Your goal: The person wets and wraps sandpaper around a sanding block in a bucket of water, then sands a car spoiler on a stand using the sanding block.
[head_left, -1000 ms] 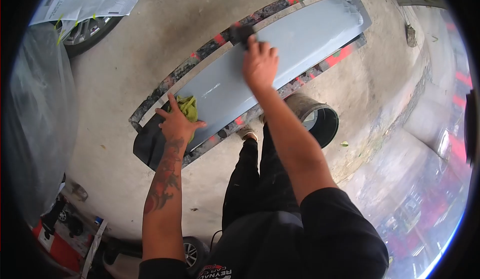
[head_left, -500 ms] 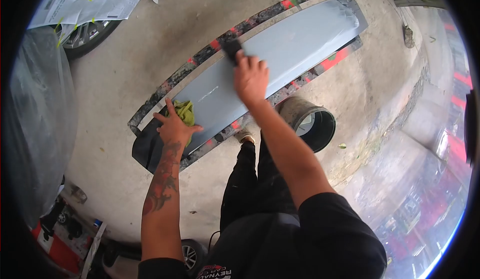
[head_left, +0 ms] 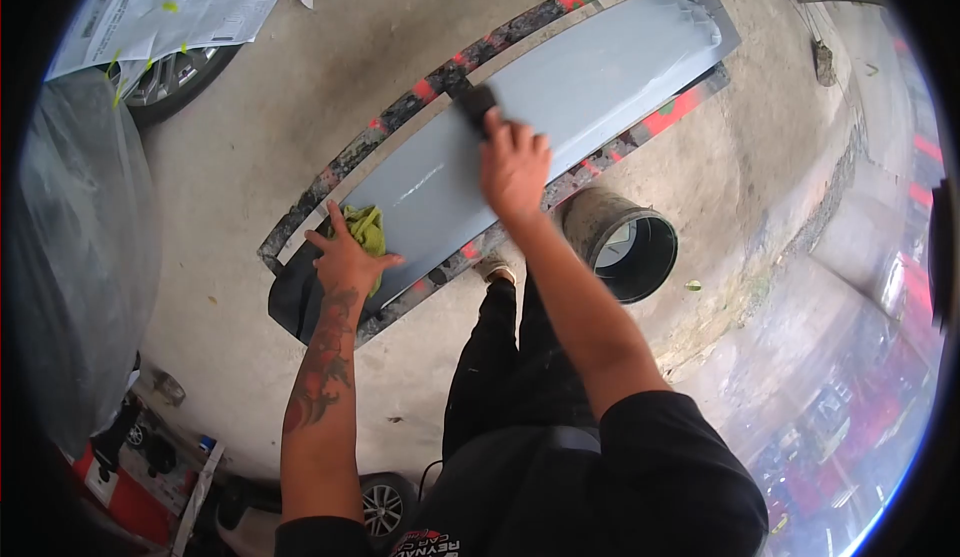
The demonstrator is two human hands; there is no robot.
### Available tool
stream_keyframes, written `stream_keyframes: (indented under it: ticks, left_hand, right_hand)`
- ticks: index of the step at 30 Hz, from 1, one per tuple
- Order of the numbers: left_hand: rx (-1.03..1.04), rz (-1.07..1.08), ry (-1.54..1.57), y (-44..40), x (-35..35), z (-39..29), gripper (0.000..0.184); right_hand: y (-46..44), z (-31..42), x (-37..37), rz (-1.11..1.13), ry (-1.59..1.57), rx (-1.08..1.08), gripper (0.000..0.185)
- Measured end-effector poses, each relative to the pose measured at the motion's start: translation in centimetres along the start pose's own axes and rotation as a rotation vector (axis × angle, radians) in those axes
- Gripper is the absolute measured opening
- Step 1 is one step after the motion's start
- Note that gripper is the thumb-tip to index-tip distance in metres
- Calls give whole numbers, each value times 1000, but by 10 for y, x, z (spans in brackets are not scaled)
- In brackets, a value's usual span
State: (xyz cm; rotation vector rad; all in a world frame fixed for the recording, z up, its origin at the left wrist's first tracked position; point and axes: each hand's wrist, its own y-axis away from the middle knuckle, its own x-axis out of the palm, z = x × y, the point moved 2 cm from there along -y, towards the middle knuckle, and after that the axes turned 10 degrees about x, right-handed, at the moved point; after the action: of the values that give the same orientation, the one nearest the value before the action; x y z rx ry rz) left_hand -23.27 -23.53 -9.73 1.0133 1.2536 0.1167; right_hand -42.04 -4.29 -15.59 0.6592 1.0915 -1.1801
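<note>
A long panel with a grey, partly scuffed coating (head_left: 600, 67) lies across a dark, paint-spotted stand frame (head_left: 520, 25). My right hand (head_left: 515, 169) grips a dark block, apparently a sanding block (head_left: 474, 109), against the middle of the panel near its far edge; motion blurs the block. At the panel's black left end, my left hand (head_left: 346, 259) presses down with its fingers spread. Under and beside that hand is a crumpled yellow-green cloth (head_left: 366, 227), partly covered by the palm.
A dark bucket (head_left: 650, 257) stands on the concrete floor beside my legs, close to the stand's near edge. At upper left, a car wheel (head_left: 180, 82) shows below paper sheeting (head_left: 180, 7). Clear plastic sheeting (head_left: 85, 247) hangs on the left.
My right hand and the block have shifted slightly to the right and toward me across the panel. My left hand stays spread over the cloth.
</note>
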Motion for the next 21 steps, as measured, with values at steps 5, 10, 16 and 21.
stream_keyframes:
  ticks: [5,10,16,21]
  left_hand:
    - [7,1,3,6,-5,-5,152]
    - [9,5,7,4,-3,-6,153]
    - [2,1,14,3,-3,-4,154]
    - [21,-26,-17,3,-1,-6,154]
  right_hand:
    - [35,-5,-2,141,-72,-367,54]
    - [-103,-119,-28,-226,91,121,52]
    - [55,-12,-14,129,-135,-132,56]
    - [48,-43,-24,255,-144,-391,62]
